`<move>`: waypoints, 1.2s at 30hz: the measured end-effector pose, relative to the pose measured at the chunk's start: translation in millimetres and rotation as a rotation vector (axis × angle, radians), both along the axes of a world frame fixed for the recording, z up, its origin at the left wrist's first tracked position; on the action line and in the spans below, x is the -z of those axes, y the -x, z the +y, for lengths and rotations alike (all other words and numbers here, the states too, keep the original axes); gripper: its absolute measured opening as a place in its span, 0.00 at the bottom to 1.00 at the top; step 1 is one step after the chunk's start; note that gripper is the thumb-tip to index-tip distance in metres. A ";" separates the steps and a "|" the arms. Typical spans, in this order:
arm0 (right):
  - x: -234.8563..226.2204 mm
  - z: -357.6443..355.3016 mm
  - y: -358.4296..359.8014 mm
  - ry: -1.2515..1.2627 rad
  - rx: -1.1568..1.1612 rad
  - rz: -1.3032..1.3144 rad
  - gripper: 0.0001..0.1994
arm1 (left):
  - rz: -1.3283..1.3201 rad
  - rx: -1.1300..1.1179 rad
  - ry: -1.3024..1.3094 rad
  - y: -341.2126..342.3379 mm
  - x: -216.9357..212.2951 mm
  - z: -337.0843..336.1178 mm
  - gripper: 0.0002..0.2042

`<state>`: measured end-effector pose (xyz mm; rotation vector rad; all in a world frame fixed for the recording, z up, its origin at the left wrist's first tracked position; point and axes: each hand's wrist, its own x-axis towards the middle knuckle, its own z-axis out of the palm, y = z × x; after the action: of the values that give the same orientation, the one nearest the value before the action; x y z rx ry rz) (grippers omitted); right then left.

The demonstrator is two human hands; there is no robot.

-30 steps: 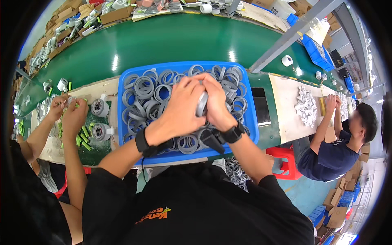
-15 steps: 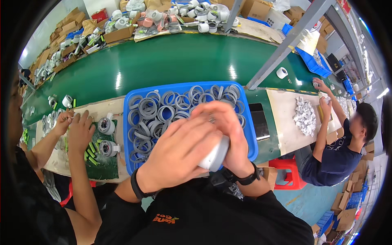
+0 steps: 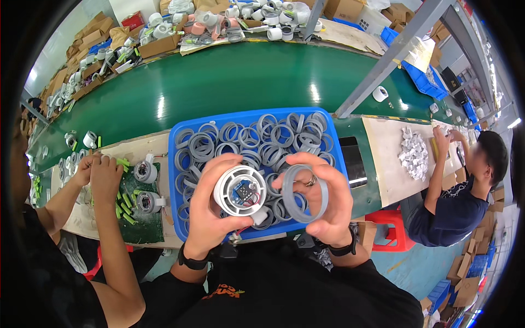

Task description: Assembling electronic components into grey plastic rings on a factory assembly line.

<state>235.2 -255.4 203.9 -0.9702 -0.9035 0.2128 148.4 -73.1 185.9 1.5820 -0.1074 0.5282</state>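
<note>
My left hand (image 3: 203,218) grips a round white plastic housing (image 3: 220,191) by its side, its open end facing up. Inside sit a small blue circuit board (image 3: 244,192) and wires; a red wire hangs out below, beside a short white stem. In my right hand (image 3: 340,205) is a grey plastic ring (image 3: 324,198), held upright between thumb and fingers. A small gap separates ring and housing. Both hands are above a blue tray (image 3: 240,113) filled with similar grey rings (image 3: 201,146).
Beyond the tray runs a green conveyor belt (image 3: 229,76). A black flat device (image 3: 353,164) lies right of the tray. One co-worker (image 3: 109,180) sits close on my left by green-tabbed parts; another (image 3: 454,191) is at right near white pieces (image 3: 414,153). A metal post (image 3: 377,71) rises at right.
My hands have drawn apart from being cupped together around the white housing with its grey rim. The housing now shows its open end in my left hand, and the grey ring is separate in my right.
</note>
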 end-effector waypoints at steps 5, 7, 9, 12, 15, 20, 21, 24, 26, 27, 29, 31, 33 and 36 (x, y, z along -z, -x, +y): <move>4.0 3.9 1.8 0.011 0.030 -0.147 0.34 | 0.109 0.121 0.520 4.2 -2.1 -14.1 0.46; 4.2 6.4 2.9 0.034 0.057 -0.194 0.34 | 0.102 0.111 0.573 4.5 -4.3 -20.6 0.46; 3.7 11.0 5.4 -0.038 0.071 -0.173 0.34 | 0.091 0.123 0.640 5.1 -1.8 -20.6 0.45; 4.3 7.7 5.0 0.020 0.108 -0.222 0.34 | 0.085 0.132 0.644 4.7 -1.9 -19.7 0.46; 6.6 5.9 5.3 0.075 0.190 -0.291 0.33 | 0.080 0.121 0.628 3.3 -7.2 -23.6 0.46; 7.1 6.7 5.6 -0.001 0.175 -0.284 0.33 | 0.107 0.100 0.624 2.1 -9.5 -27.4 0.46; 7.7 7.3 6.0 0.000 0.181 -0.296 0.33 | 0.104 0.097 0.615 2.4 -9.9 -27.2 0.46; 5.4 7.4 8.6 0.028 0.182 -0.287 0.33 | 0.039 0.161 0.618 3.8 -0.9 -23.2 0.43; 5.1 7.7 9.5 0.026 0.182 -0.284 0.32 | -0.002 0.151 0.630 2.1 1.3 -23.8 0.42; 4.9 8.0 9.7 0.022 0.182 -0.281 0.31 | -0.011 0.151 0.647 1.3 -0.1 -24.3 0.42; 4.2 9.1 11.4 0.027 0.189 -0.270 0.31 | -0.020 0.152 0.664 -0.1 -0.8 -25.0 0.41; 5.2 9.7 12.2 0.029 0.194 -0.259 0.30 | -0.030 0.153 0.687 -1.3 -0.2 -24.7 0.40; 6.1 9.5 12.8 0.049 0.199 -0.254 0.30 | -0.032 0.139 0.687 -1.5 0.1 -25.0 0.40; 6.2 12.9 12.9 0.033 0.216 -0.261 0.30 | -0.055 0.114 0.668 -2.0 1.7 -25.4 0.40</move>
<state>222.3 -242.4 197.7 -1.1350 -1.0258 -0.0856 150.4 -98.5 184.3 0.9046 -0.0533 0.4552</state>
